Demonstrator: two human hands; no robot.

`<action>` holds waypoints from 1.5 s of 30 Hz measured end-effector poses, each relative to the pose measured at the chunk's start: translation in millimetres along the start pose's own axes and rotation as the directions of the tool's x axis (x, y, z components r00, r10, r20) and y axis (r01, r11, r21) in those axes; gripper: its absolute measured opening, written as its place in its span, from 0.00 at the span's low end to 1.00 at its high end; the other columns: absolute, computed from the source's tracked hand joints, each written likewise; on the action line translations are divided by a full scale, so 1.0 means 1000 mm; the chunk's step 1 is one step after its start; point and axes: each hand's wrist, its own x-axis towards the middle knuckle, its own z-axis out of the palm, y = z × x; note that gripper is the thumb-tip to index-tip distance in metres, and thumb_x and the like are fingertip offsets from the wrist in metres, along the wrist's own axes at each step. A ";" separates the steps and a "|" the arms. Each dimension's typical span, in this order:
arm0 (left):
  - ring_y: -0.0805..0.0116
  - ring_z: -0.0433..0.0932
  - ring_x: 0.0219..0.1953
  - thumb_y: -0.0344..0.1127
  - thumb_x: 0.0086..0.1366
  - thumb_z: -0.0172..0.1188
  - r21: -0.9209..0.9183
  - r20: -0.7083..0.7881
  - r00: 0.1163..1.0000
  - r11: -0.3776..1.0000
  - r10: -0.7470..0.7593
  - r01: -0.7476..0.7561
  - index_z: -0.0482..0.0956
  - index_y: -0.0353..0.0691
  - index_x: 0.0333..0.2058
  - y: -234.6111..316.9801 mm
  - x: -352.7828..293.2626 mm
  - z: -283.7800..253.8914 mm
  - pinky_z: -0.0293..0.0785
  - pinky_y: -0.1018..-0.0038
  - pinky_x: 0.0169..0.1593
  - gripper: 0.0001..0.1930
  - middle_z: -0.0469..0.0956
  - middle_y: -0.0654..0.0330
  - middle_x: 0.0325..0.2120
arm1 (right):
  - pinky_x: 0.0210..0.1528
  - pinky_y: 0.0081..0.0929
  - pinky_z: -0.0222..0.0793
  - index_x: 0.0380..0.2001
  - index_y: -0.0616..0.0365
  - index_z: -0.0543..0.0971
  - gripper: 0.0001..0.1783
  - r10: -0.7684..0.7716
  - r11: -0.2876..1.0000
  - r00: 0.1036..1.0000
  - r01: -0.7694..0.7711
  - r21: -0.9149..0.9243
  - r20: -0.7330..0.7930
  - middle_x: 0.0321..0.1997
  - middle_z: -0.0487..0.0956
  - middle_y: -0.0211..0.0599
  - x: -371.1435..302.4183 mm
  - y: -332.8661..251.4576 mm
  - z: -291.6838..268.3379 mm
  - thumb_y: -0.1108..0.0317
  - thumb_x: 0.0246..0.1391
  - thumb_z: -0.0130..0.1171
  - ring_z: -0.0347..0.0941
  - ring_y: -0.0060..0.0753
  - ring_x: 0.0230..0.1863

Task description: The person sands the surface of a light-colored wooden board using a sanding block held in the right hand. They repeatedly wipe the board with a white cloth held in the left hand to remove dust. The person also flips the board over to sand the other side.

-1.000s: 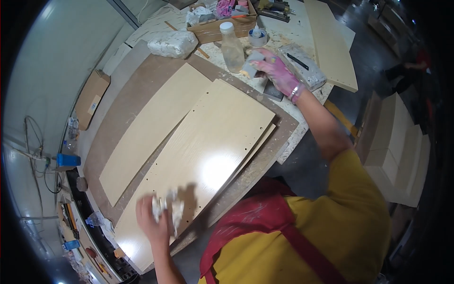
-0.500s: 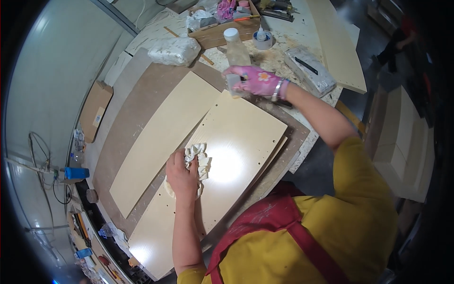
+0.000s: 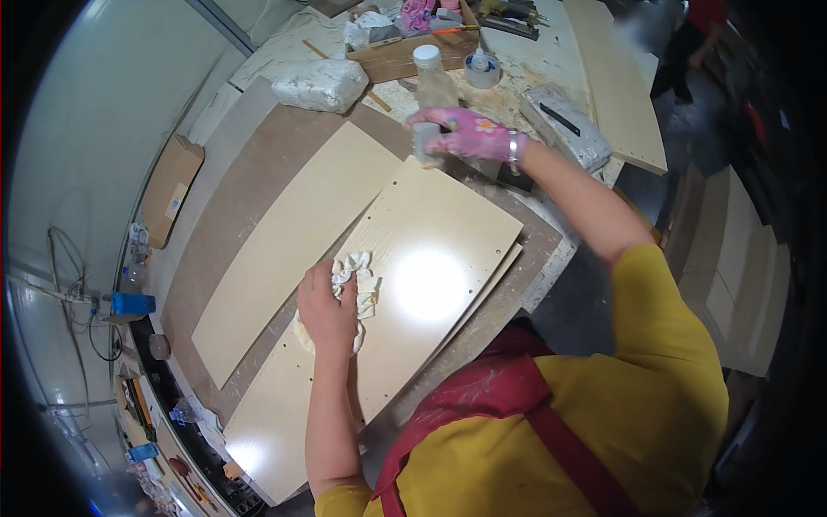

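A pale wood-coloured panel [image 3: 448, 215] with small holes along its edges lies in front of me, overlapping another board. My bare left hand [image 3: 327, 306] presses a crumpled white cloth [image 3: 368, 297] onto its surface, fingers closed round it. My right hand [image 3: 474, 136], in a pink flowered glove, is at the panel's far corner. Its fingers grip a small pale grey block [image 3: 425, 138], which is partly hidden by the glove and looks to be touching that corner. A second pale panel [image 3: 293, 233] with a curved edge lies to the left.
Beyond my right hand stand a clear bottle [image 3: 435, 82] with a white cap and a tape roll [image 3: 482, 73] holding a small bottle. A wrapped white package [image 3: 320, 84], a cardboard box [image 3: 405, 59] of supplies and a plastic-covered bundle [image 3: 564, 125] surround the work. A person [image 3: 689, 43] is at the far right.
The view has shifted slightly. Both hands keep nearly the same places on the panel, the left still on the cloth and the right on the block. The person in the background has moved.
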 end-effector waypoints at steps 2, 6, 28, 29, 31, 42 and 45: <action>0.50 0.74 0.42 0.33 0.55 0.64 0.002 0.004 1.000 1.000 0.000 0.000 0.76 0.36 0.42 0.004 0.001 -0.002 0.70 0.61 0.46 0.15 0.77 0.52 0.39 | 0.53 0.22 0.66 0.59 0.53 0.69 0.26 0.054 0.998 0.997 -0.053 0.022 -0.052 0.54 0.74 0.33 0.011 0.002 0.007 0.66 0.56 0.61 0.68 0.21 0.50; 0.51 0.74 0.43 0.35 0.57 0.63 0.010 0.010 1.000 1.000 -0.009 0.009 0.76 0.37 0.43 0.002 -0.003 0.000 0.70 0.62 0.47 0.16 0.77 0.52 0.39 | 0.52 0.23 0.66 0.58 0.53 0.70 0.26 0.035 0.999 0.999 -0.035 -0.015 -0.006 0.53 0.74 0.32 -0.017 -0.012 0.002 0.66 0.56 0.61 0.67 0.21 0.49; 0.50 0.75 0.43 0.37 0.60 0.62 -0.002 0.005 1.000 1.000 0.004 -0.004 0.75 0.37 0.46 0.000 -0.005 0.001 0.71 0.62 0.46 0.16 0.77 0.51 0.40 | 0.46 0.30 0.72 0.52 0.57 0.69 0.23 0.009 0.966 0.616 -0.207 -0.151 -0.788 0.43 0.77 0.39 -0.200 -0.035 0.103 0.68 0.53 0.61 0.76 0.37 0.44; 0.50 0.76 0.43 0.36 0.61 0.61 0.005 0.008 1.000 1.000 -0.005 0.005 0.75 0.36 0.47 -0.001 -0.005 0.001 0.71 0.62 0.47 0.17 0.78 0.50 0.40 | 0.45 0.30 0.72 0.52 0.57 0.69 0.22 0.006 0.958 0.597 -0.235 -0.168 -0.802 0.41 0.77 0.36 -0.198 -0.038 0.114 0.70 0.53 0.60 0.75 0.34 0.43; 0.50 0.77 0.44 0.36 0.62 0.60 0.005 0.021 1.000 1.000 -0.013 0.013 0.75 0.35 0.48 -0.003 -0.005 0.000 0.71 0.63 0.48 0.17 0.78 0.48 0.40 | 0.43 0.40 0.74 0.53 0.57 0.67 0.27 -0.196 0.886 0.728 -0.157 -0.437 -0.657 0.42 0.76 0.43 -0.205 -0.053 0.148 0.64 0.51 0.63 0.76 0.49 0.44; 0.51 0.77 0.44 0.38 0.62 0.60 -0.018 0.009 1.000 1.000 -0.015 0.016 0.75 0.37 0.47 -0.002 -0.005 0.002 0.71 0.65 0.47 0.17 0.79 0.49 0.40 | 0.42 0.40 0.74 0.51 0.58 0.66 0.25 -0.095 0.925 0.616 -0.235 -0.298 -0.782 0.42 0.77 0.51 -0.195 -0.047 0.111 0.66 0.52 0.62 0.77 0.51 0.41; 0.51 0.77 0.43 0.38 0.62 0.60 -0.001 0.004 1.000 1.000 -0.008 0.008 0.75 0.37 0.46 -0.003 -0.004 0.002 0.71 0.65 0.47 0.17 0.79 0.49 0.40 | 0.41 0.40 0.74 0.52 0.57 0.67 0.27 -0.253 0.898 0.737 -0.062 -0.436 -0.626 0.45 0.76 0.47 -0.201 -0.060 0.187 0.68 0.48 0.64 0.76 0.47 0.44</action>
